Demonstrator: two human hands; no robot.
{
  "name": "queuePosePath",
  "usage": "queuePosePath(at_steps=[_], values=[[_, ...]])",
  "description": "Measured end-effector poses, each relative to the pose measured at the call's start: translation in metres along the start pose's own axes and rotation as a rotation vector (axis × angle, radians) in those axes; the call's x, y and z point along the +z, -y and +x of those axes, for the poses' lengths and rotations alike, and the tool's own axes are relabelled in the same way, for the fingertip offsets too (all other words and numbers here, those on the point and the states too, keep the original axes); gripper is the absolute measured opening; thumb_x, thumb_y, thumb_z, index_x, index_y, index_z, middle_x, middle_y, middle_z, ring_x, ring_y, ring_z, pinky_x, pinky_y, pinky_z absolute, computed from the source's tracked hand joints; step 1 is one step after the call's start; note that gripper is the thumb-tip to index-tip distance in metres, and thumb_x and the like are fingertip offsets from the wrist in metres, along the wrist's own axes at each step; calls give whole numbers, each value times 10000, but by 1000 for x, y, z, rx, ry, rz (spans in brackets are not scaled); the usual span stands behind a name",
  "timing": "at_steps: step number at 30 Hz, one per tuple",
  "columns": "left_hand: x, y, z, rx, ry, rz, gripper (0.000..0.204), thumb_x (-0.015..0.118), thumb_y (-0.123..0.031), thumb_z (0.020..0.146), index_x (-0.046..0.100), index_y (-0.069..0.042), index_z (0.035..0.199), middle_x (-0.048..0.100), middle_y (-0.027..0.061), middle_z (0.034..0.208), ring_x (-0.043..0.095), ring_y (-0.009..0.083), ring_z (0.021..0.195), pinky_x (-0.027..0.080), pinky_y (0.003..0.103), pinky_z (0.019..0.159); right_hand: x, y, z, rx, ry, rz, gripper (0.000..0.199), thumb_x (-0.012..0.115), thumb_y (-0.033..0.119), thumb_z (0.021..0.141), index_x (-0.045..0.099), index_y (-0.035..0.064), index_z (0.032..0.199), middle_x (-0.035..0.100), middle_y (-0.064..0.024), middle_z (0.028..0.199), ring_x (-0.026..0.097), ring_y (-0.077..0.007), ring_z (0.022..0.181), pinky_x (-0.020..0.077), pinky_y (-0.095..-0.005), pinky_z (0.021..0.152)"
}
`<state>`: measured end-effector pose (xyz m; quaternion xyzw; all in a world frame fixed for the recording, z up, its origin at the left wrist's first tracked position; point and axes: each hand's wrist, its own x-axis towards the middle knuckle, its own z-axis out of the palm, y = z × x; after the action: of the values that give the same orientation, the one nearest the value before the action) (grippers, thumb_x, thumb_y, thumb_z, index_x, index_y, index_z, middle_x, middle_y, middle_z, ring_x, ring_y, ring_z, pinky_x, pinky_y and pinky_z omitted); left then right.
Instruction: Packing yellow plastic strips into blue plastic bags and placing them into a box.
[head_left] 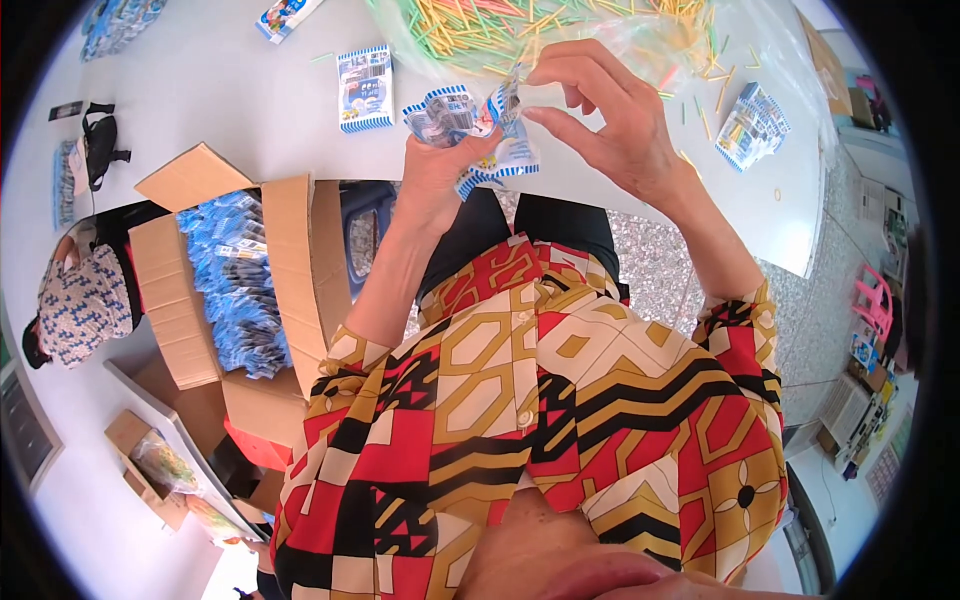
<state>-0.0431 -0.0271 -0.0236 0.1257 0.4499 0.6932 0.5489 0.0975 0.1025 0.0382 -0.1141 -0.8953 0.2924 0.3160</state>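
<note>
red, black and gold patterned shirt [530, 400] fills the near part of the head view. beyond it, the left hand [438, 172] has its fingers clamped on crumpled blue-and-white packets [440, 115], above the edge of the white table [270, 115]. beside them, the right hand [615, 120] holds thumb and forefinger apart. coloured sticks [490, 25] lie farther up; left, an open carton [292, 260] holds blue packets [235, 300].

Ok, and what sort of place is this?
Probably a small packing workshop: thin coloured sticks are heaped on the table, the left hand holds blue-and-white packets, and a cardboard box on the left is filled with similar-looking ones.
</note>
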Motion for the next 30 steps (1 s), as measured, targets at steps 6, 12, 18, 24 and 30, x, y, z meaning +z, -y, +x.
queuePosePath(at_steps=[6,12,18,24,30], values=[[0,0,-1,-34,-4,-5,313,683,37,736,584,-2,1031,640,76,951,623,144,833,509,286,735,5,-4,-2,48,-42,93,266,727,42,725,604,71,959,585,-38,1038,498,-95,646,419,-208,534],[1,-1,-3,-14,17,-35,323,687,36,734,583,3,1038,642,81,948,630,149,839,513,292,746,8,-4,2,-41,-46,25,242,736,45,715,613,69,922,582,-31,1036,504,-106,655,425,-216,539],[-1,1,-3,-19,21,-6,304,695,25,738,596,3,1025,647,77,936,627,142,828,510,278,740,10,-15,-6,-178,-40,-72,231,724,32,702,607,66,898,596,-45,983,588,-168,729,478,-253,591],[3,1,-6,30,-8,143,253,709,15,729,625,5,967,656,63,889,619,116,773,503,261,702,13,-8,-8,-269,56,-224,160,684,52,721,606,58,861,603,-45,947,617,-209,740,509,-291,610],[0,3,-10,70,-9,255,207,697,22,718,636,23,916,664,70,842,623,111,729,509,256,689,11,-4,-14,-167,106,-135,137,655,26,739,588,47,857,614,-48,931,616,-206,689,500,-278,566]])
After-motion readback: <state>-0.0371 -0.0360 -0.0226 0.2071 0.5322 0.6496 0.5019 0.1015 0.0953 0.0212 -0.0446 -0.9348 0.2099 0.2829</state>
